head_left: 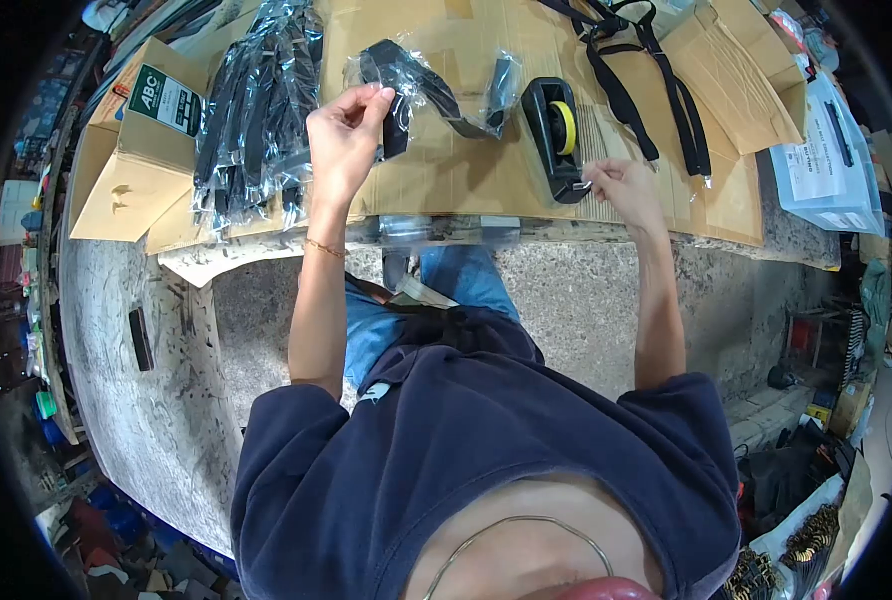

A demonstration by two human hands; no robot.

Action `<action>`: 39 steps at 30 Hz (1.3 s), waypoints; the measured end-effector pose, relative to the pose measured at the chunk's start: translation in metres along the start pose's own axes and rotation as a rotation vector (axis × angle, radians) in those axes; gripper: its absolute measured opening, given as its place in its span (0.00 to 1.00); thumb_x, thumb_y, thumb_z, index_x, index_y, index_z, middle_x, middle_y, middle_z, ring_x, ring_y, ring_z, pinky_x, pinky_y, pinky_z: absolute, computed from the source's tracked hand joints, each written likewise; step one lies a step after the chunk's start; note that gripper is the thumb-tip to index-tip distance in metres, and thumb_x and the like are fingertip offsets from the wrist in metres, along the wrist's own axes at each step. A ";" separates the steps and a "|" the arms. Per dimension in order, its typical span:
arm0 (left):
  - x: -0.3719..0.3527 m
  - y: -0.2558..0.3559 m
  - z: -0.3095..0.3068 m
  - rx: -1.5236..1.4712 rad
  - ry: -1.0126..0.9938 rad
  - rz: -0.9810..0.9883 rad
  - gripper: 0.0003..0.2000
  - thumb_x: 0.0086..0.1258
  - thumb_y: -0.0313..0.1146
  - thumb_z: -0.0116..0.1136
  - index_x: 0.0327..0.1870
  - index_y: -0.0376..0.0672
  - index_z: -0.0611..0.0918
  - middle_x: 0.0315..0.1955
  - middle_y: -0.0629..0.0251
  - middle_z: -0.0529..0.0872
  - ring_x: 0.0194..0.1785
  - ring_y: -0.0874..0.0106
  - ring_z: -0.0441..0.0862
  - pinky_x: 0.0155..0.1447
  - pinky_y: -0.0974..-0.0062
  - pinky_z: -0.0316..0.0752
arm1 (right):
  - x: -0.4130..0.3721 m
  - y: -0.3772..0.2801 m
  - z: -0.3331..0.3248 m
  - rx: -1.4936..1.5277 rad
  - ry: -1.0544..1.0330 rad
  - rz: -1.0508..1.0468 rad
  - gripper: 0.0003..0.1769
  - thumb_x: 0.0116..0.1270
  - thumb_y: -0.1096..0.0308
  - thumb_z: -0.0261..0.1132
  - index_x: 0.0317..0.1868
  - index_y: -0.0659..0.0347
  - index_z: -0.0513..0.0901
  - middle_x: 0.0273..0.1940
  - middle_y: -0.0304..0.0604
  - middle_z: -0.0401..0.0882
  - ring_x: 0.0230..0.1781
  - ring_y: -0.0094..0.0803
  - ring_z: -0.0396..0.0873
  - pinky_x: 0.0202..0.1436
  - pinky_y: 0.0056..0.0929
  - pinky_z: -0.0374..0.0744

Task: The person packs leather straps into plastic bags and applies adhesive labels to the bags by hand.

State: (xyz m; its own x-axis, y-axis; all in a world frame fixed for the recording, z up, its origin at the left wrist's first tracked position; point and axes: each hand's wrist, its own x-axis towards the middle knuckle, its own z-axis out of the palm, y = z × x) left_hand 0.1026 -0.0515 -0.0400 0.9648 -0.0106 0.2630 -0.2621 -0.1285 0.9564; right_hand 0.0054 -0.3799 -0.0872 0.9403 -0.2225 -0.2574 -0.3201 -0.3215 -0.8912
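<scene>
My left hand (pixel 349 135) pinches the edge of a clear plastic bag (pixel 431 92) with a black strap folded inside. The bagged strap lies over the cardboard, stretching to the right from my fingertips. Just right of it stands a black tape dispenser (pixel 541 130) holding a yellow-cored roll of tape (pixel 564 127). At the dispenser's near end my right hand (pixel 626 192) is closed, thumb and forefinger pinched on what looks like the clear tape's end beside the cutter. The tape itself is hard to see.
Bagged black straps (pixel 256 120) are piled at left, beside an open cardboard box (pixel 141 150) with a green label. Unbagged black straps (pixel 656 80) lie at right. Beyond them are another cardboard box (pixel 731 75) and a pale blue bin (pixel 828 160). Cardboard (pixel 416 190) covers the table.
</scene>
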 end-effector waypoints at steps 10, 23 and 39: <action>-0.009 -0.011 0.008 -0.006 -0.038 -0.068 0.10 0.66 0.29 0.63 0.39 0.29 0.84 0.28 0.71 0.84 0.31 0.87 0.75 0.36 0.87 0.71 | -0.027 0.025 0.013 0.103 0.129 -0.015 0.13 0.61 0.77 0.65 0.47 0.67 0.80 0.26 0.38 0.81 0.25 0.18 0.72 0.27 0.18 0.69; -0.008 -0.015 0.009 -0.001 -0.038 -0.078 0.10 0.66 0.30 0.64 0.39 0.29 0.84 0.29 0.71 0.84 0.32 0.86 0.75 0.37 0.87 0.71 | -0.030 0.017 0.011 -0.103 0.025 -0.076 0.17 0.61 0.80 0.63 0.52 0.62 0.82 0.19 0.24 0.62 0.22 0.14 0.57 0.28 0.15 0.61; -0.016 -0.013 0.014 -0.058 -0.020 -0.096 0.10 0.66 0.30 0.63 0.39 0.30 0.84 0.29 0.69 0.85 0.32 0.85 0.77 0.37 0.86 0.73 | -0.079 0.011 0.035 -0.454 0.146 -0.219 0.26 0.58 0.80 0.59 0.59 0.56 0.77 0.25 0.54 0.79 0.26 0.44 0.79 0.36 0.36 0.76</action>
State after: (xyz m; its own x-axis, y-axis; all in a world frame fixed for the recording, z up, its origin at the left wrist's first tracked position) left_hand 0.0906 -0.0639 -0.0589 0.9855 -0.0212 0.1681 -0.1692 -0.0725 0.9829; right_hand -0.0687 -0.3332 -0.0898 0.9754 -0.2206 0.0001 -0.1660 -0.7345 -0.6580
